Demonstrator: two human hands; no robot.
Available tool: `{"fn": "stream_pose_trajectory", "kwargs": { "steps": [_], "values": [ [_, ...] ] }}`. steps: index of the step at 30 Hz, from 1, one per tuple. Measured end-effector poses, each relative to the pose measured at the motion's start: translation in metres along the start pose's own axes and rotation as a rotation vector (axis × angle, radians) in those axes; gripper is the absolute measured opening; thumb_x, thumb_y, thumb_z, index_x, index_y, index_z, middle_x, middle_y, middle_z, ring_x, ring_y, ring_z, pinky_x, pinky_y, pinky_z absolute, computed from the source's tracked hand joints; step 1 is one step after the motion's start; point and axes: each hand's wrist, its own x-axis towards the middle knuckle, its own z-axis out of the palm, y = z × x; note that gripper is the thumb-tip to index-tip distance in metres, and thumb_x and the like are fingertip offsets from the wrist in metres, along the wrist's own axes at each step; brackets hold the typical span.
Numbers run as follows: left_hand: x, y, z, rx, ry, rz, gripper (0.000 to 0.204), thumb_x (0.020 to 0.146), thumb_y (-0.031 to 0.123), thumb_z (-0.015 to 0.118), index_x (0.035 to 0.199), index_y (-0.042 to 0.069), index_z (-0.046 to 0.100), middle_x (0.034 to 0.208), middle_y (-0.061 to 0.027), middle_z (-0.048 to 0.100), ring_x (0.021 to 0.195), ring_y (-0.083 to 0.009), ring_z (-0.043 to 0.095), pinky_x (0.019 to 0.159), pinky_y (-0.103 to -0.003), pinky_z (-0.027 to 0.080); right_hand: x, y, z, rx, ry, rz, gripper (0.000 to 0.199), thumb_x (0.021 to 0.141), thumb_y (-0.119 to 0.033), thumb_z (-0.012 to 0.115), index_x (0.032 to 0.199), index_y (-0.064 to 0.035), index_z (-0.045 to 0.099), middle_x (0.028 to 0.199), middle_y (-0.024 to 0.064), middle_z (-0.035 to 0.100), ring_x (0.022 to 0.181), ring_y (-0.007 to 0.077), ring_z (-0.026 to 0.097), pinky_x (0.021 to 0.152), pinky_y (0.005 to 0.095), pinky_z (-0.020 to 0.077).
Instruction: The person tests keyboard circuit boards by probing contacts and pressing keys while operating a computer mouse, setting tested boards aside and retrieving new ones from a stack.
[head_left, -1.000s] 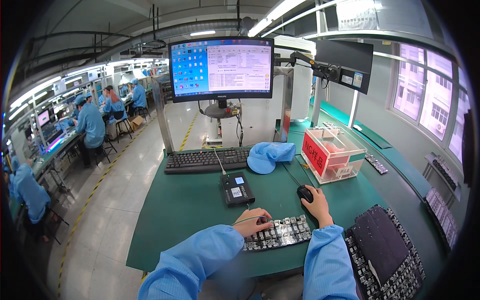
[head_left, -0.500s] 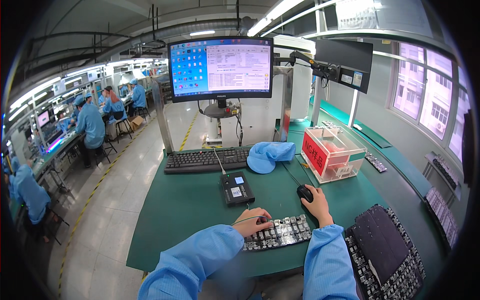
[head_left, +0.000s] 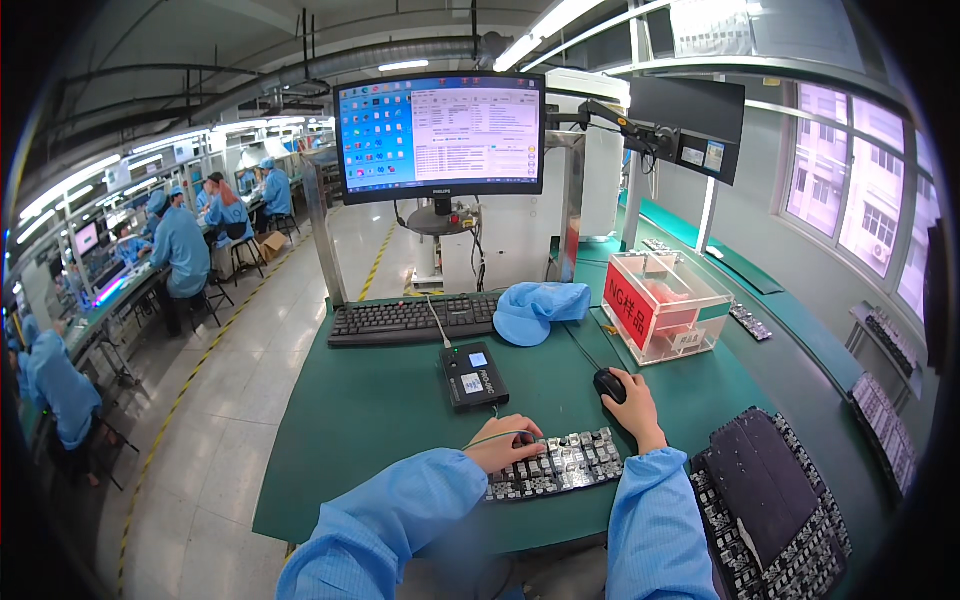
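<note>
My right hand (head_left: 636, 412) is closed over a black computer mouse (head_left: 608, 386) on the green mat. Lower and to the left, my left hand (head_left: 500, 450) grips the upper left part of a circuit board panel (head_left: 575, 465) crowded with small silvery parts. Its curled fingers press on the panel, and the fingertips are partly hidden. A thin cable crosses the back of that hand. Just beyond sits a black box-shaped device (head_left: 474, 376) with a small lit screen and a pale cable plugged into its far side. Ahead, a lit monitor (head_left: 438, 140) displays windows and icons.
A black keyboard (head_left: 400, 322) and a blue cloth cap (head_left: 540, 312) lie under the monitor. Beyond the mouse stands a clear box (head_left: 680, 335) with a red label. At right, a dark pad (head_left: 762, 485) covers more board panels (head_left: 825, 560). Co-workers (head_left: 183, 250) sit far left.
</note>
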Motion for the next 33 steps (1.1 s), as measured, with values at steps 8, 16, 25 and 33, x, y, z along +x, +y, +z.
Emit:
{"fn": "stream_pose_trajectory", "kwargs": {
  "steps": [8, 16, 25, 33],
  "values": [
    [0.0, -0.002, 0.001, -0.017, -0.005, -0.001, 0.032, 0.084, 0.039, 0.069, 0.099, 0.011, 0.065, 0.092, -0.0052, 0.064, 0.078, -0.0179, 0.062, 0.074, -0.032, 0.048, -0.002, -0.007, -0.004, -0.013, 0.007, 0.003, 0.055, 0.074, -0.023, 0.074, 0.126, -0.0205, 0.056, 0.112, 0.0158, 0.057, 0.1, 0.0355, 0.059, 0.086, 0.0416, 0.0504],
    [-0.002, 0.006, -0.003, 0.003, -0.017, -0.015, 0.032, 0.085, 0.04, 0.068, 0.099, 0.011, 0.065, 0.091, -0.0055, 0.063, 0.078, -0.0183, 0.062, 0.076, -0.032, 0.047, -0.003, -0.01, -0.006, -0.046, -0.013, 0.04, 0.055, 0.075, -0.026, 0.073, 0.126, -0.0227, 0.055, 0.113, 0.0135, 0.057, 0.102, 0.0339, 0.06, 0.085, 0.0421, 0.0508],
    [-0.001, 0.003, -0.002, 0.006, -0.018, -0.005, 0.032, 0.085, 0.04, 0.067, 0.098, 0.012, 0.065, 0.091, -0.0052, 0.063, 0.079, -0.0181, 0.063, 0.076, -0.032, 0.047, -0.002, -0.01, -0.005, -0.049, -0.008, 0.036, 0.055, 0.075, -0.026, 0.073, 0.126, -0.0231, 0.055, 0.113, 0.0129, 0.057, 0.102, 0.0336, 0.06, 0.085, 0.0418, 0.0508],
    [0.0, -0.003, 0.001, 0.0, -0.024, -0.003, 0.031, 0.085, 0.041, 0.066, 0.099, 0.014, 0.065, 0.092, -0.0032, 0.063, 0.079, -0.0165, 0.061, 0.08, -0.032, 0.04, 0.0, -0.004, -0.002, -0.034, -0.005, 0.003, 0.055, 0.074, -0.025, 0.073, 0.126, -0.0222, 0.055, 0.112, 0.0153, 0.057, 0.097, 0.0362, 0.061, 0.084, 0.0425, 0.0513]
  ]
}}
